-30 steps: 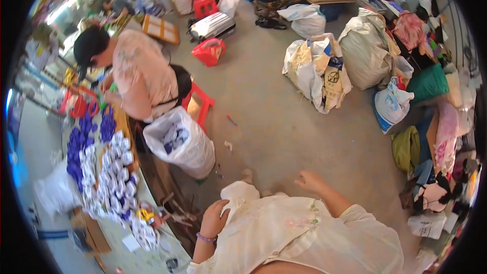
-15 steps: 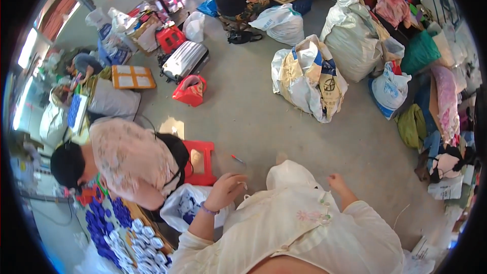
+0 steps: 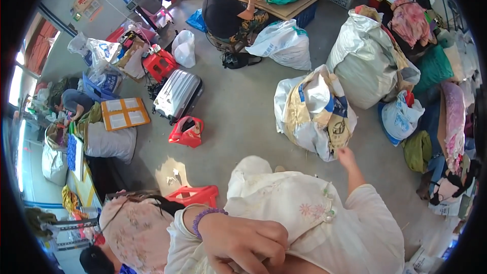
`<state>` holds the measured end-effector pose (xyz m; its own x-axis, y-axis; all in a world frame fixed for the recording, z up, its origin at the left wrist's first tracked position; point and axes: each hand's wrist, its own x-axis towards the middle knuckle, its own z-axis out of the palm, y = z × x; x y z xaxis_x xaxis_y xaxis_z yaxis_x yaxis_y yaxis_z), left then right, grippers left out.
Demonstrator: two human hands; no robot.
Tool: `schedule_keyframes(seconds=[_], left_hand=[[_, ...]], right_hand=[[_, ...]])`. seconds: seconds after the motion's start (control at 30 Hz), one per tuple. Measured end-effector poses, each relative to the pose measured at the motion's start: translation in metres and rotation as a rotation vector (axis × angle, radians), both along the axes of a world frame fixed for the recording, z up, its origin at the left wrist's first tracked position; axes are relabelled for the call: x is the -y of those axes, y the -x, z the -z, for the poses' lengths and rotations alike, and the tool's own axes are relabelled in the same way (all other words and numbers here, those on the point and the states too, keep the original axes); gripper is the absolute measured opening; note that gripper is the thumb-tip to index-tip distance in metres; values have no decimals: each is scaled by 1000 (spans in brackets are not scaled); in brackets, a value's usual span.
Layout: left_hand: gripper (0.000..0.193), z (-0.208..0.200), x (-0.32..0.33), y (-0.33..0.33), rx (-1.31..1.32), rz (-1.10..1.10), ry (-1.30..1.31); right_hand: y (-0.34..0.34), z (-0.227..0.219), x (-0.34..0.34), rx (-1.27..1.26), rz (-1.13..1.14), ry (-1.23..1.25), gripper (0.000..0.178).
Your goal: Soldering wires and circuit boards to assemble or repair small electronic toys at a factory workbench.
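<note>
My left hand [image 3: 248,243] is raised close in front of my chest, a purple beaded bracelet [image 3: 209,214] at its wrist. Its fingers are curled and its fingertips hidden, so I cannot make out what they hold, if anything. Out to the right, on a bent arm, my right hand [image 3: 347,158] is closed with nothing visible in it. In the picture it overlaps the lower edge of a large white and tan woven sack [image 3: 307,116] on the floor. My cream blouse [image 3: 284,198] with pink embroidery fills the space between both arms.
A person in a pink floral top [image 3: 137,231] bends beside a red stool [image 3: 195,195] at my left. Ahead are a red basket [image 3: 186,132], a silver suitcase [image 3: 178,94] and a seated person in black [image 3: 223,12]. A big silver sack [image 3: 365,61] stands at the right.
My left hand has come up from beside the white bag to my chest. My right hand has moved forward. The sacks and suitcase appear lower in view, and the red pen is out of sight.
</note>
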<state>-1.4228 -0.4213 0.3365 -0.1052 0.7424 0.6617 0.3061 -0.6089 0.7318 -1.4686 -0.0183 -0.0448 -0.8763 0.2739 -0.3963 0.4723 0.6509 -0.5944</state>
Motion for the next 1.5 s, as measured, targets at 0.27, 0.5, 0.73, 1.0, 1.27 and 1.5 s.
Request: schedule_keyframes(seconds=[0.27, 0.5, 0.73, 1.0, 1.27, 1.5], left_hand=[[25, 25, 41, 228, 38, 83, -175], [26, 1, 105, 414, 10, 224, -113], [28, 0, 129, 512, 56, 307, -177], [25, 0, 150, 580, -11, 315, -254], [25, 19, 113, 617, 131, 136, -396], [24, 20, 62, 739, 140, 216, -184]], right_hand=[[201, 98, 67, -87, -159, 69, 16], [249, 55, 121, 266, -124, -83, 27], [325, 15, 162, 319, 283, 162, 21], [386, 35, 157, 252, -45, 38, 28], [437, 48, 115, 230, 74, 11, 29], [511, 51, 99, 352, -23, 54, 26]])
